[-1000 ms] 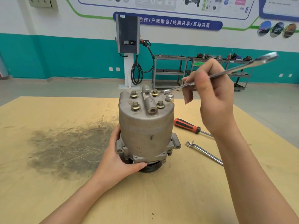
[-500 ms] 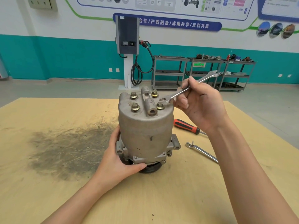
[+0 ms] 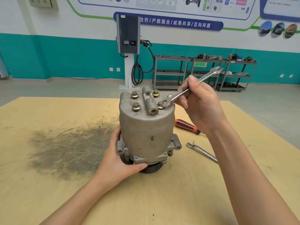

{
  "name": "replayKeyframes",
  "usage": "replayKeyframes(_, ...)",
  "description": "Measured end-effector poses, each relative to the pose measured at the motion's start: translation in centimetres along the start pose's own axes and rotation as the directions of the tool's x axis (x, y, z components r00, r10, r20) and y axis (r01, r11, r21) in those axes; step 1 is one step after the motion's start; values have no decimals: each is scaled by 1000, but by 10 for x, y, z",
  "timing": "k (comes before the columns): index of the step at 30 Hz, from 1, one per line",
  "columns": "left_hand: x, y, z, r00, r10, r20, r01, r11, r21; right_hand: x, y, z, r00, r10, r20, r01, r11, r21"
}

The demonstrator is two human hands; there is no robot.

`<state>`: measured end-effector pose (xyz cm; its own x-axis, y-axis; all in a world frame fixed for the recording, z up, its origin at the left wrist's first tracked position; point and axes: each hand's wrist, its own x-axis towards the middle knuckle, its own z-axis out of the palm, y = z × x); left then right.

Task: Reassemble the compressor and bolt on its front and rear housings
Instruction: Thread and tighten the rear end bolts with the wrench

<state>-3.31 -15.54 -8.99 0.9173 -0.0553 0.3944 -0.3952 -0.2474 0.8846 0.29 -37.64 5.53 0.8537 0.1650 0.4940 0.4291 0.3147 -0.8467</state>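
The compressor [image 3: 146, 127] stands upright on the table [image 3: 48, 200]; the left hand [image 3: 121, 161] grips its base, fingers curled round it. The right hand [image 3: 200, 105] pinches the wrench [image 3: 186, 90]; its open end sits on the near-right bolt [image 3: 160, 105].

Single head-worn view, looking forward and down over the counter [image 3: 48, 200].

The wide-angle camera sat close above the work: both forearms entered from the bottom edge, the compressor [image 3: 146, 127] stood near frame centre, and the lens still took in the floor, tool carts [image 3: 204, 73] and far teal wall [image 3: 65, 57].
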Motion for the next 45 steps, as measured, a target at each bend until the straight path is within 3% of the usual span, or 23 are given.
replayKeyframes(6, 0, 0, 0, 1000, 7, 4, -7, 1000, 4, -7, 4, 12, 909, -416, -2, 403, 882, -245)
replayKeyframes(11, 0, 1, 0, 1000, 10, 0, -10, 1000, 18, -14, 7, 19, 786, -615, 64, 578, 694, -430)
replayKeyframes(13, 0, 1, 0, 1000, 5, 3, -5, 1000, 17, -14, 4, 24, 764, -639, 92, 605, 659, -447)
replayKeyframes(17, 0, 2, -1, 1000, -1, -8, 1, 1000, 24, -15, 0, 26, 785, -619, 37, 578, 709, -404)
replayKeyframes(24, -1, 2, -1, 1000, 0, -1, 0, 1000, 22, -13, -10, 23, 781, -620, 68, 602, 721, -344)
replayKeyframes(27, 0, 3, -1, 1000, 1, -1, -1, 1000, 27, -8, -14, 19, 838, -542, -59, 508, 816, -277)
replayKeyframes(32, 0, 2, -1, 1000, -13, -13, 13, 999, 33, -5, -10, 16, 971, -178, -159, 160, 980, -120)
replayKeyframes(45, 0, 1, 0, 1000, -5, -8, 5, 1000, 24, 1, 2, 15, 973, 165, -164, -146, 982, 120)
